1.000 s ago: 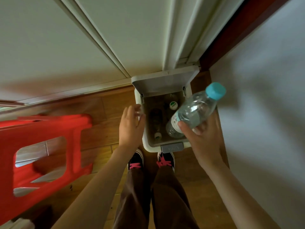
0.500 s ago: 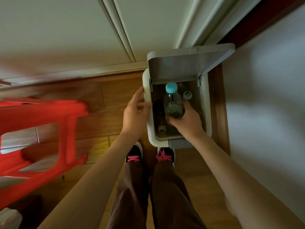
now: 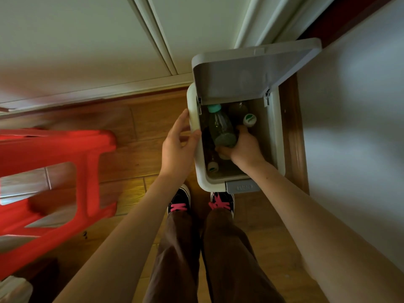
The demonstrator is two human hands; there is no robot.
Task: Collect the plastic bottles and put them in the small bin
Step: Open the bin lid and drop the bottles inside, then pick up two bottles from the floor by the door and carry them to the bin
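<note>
The small white bin (image 3: 281,136) stands on the wooden floor with its grey lid (image 3: 244,77) tipped up. My right hand (image 3: 242,145) is inside the bin, gripping the base of a clear plastic bottle with a teal cap (image 3: 220,125) that points toward the lid. My left hand (image 3: 177,145) rests on the bin's left rim, thumb hooked over the edge. Other bottles lie in the bin: one with a white and green cap (image 3: 249,119) at the back right, another cap (image 3: 212,166) near the front left.
A red plastic stool (image 3: 54,171) stands on the floor at the left. A white wall (image 3: 354,127) runs close along the bin's right side, and white door panels (image 3: 109,40) are behind it. My shoes (image 3: 179,201) are just in front of the bin's grey pedal (image 3: 243,186).
My right hand has carried the bottle from above the bin's right side down into the bin and sunk deeper. My left hand has moved onto the bin's left rim.
</note>
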